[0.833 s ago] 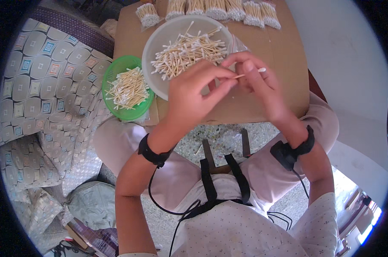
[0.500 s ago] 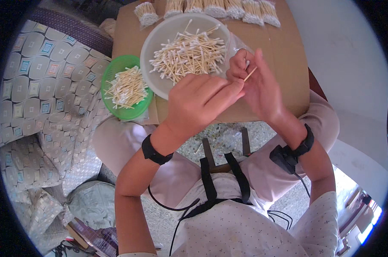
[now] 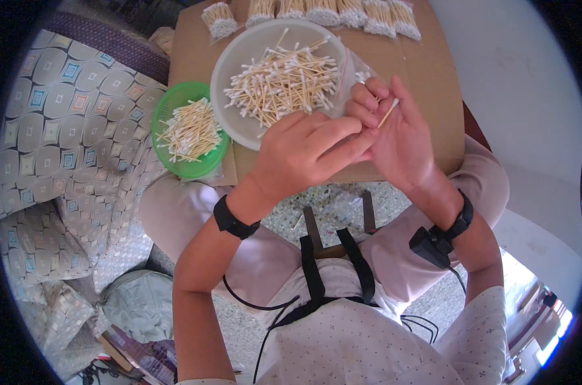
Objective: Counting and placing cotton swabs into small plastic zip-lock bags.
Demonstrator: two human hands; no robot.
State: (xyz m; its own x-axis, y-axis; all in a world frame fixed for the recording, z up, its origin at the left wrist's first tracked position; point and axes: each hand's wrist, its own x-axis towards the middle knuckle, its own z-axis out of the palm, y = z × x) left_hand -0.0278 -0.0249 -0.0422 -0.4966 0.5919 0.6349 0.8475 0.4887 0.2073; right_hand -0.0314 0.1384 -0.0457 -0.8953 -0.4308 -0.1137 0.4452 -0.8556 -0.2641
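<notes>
My left hand (image 3: 310, 144) has its thumb and fingers pinched on the lower end of a cotton swab (image 3: 388, 113), whose white tip points up across the right palm. My right hand (image 3: 401, 141) is turned palm inward, its fingers curled beside the swab and its thumb raised apart. What those curled fingers hold, if anything, is not clear. White tips (image 3: 362, 76) show just beyond them, by a clear plastic bag (image 3: 350, 67). Behind my left hand stands a wide pale bowl (image 3: 222, 67) heaped with loose cotton swabs (image 3: 284, 80).
A green basket (image 3: 204, 168) with more swabs stands left of the bowl. Several bagged swab bundles (image 3: 322, 13) line the far side of the cardboard-topped table (image 3: 426, 83). A patterned sofa (image 3: 79, 128) is at the left, a pale wall (image 3: 522, 83) at the right.
Both hands have shifted slightly to the right and toward me. The swab's white upper tip now shows in full, and white tips have come into sight beyond the right fingers.
</notes>
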